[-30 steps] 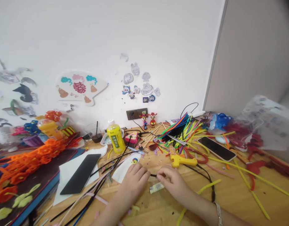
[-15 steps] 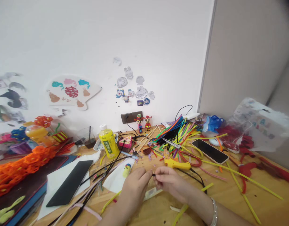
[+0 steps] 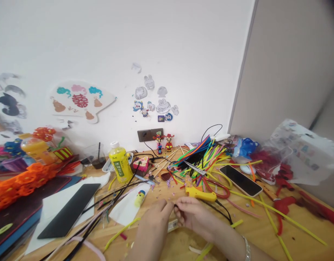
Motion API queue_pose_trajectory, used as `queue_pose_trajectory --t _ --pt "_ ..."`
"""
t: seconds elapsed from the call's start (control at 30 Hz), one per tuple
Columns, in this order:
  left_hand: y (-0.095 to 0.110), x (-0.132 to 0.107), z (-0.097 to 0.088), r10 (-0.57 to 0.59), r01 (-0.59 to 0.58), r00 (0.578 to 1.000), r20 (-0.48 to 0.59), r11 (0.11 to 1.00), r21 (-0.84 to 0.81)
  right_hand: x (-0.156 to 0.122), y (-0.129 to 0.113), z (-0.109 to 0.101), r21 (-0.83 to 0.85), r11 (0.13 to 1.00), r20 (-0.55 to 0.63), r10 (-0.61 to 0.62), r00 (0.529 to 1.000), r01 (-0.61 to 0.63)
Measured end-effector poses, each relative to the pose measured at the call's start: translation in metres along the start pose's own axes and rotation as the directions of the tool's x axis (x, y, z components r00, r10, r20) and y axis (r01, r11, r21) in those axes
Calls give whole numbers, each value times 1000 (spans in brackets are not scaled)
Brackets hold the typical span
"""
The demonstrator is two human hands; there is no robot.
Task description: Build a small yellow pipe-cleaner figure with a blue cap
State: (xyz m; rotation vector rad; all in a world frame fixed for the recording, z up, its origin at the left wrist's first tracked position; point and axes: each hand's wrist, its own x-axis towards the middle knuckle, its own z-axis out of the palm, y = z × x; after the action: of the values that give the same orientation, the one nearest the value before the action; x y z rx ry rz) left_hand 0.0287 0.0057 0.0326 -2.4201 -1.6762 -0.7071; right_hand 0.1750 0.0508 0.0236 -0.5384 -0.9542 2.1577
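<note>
Black, and mostly hidden by fingertips, the small piece (image 3: 175, 206) sits between the two hands above the wooden tabletop (image 3: 224, 235). From my remote seat I see the right hand (image 3: 193, 214) pinching it between thumb and forefinger, and the left hand (image 3: 155, 219) closed on its other side; so little shows that I can't swear to its shape or how firmly the left grips. My first worry is that grip: with so little to hold, one hand twisting against the other could spring it loose, and I judge it would be hard to find among the purple scraps (image 3: 169, 183). Next comes the yellow glue gun (image 3: 201, 193), just beyond the right hand. I would treat it as hot; knuckles pushed forward could meet it, and a forearm swinging outward could snag its black cable (image 3: 226, 208) and drag it. Farther back, the scissors (image 3: 195, 167) lie with bare blades, so a blind reach risks a nick. Near the left hand, the little yellow figure (image 3: 140, 198) rests on white paper (image 3: 123, 209); a careless knuckle could roll it or crumple the sheet.
</note>
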Motion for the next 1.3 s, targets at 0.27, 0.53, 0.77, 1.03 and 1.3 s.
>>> queue_pose_trajectory --t 0.27,0.53,0.77,1.03,1.3 --pt "5 -10 10 -23 16 985 -171 999 -42 -3 5 3 -302 946 4 -126 992 121" --pt "0 -16 11 8 -18 984 -178 998 -52 9 18 -7 -498 835 68 -231 971 233" --pt "-8 -15 9 85 -88 975 -207 996 -5 5 13 -4 -527 784 128 -309 942 329" --pt "-18 -13 13 85 -85 979 -188 996 4 5 13 -6 -653 676 131 -342 931 340" --pt "-21 -11 10 79 -93 969 -234 994 -52 7 11 -3 -691 673 42 -328 944 265"
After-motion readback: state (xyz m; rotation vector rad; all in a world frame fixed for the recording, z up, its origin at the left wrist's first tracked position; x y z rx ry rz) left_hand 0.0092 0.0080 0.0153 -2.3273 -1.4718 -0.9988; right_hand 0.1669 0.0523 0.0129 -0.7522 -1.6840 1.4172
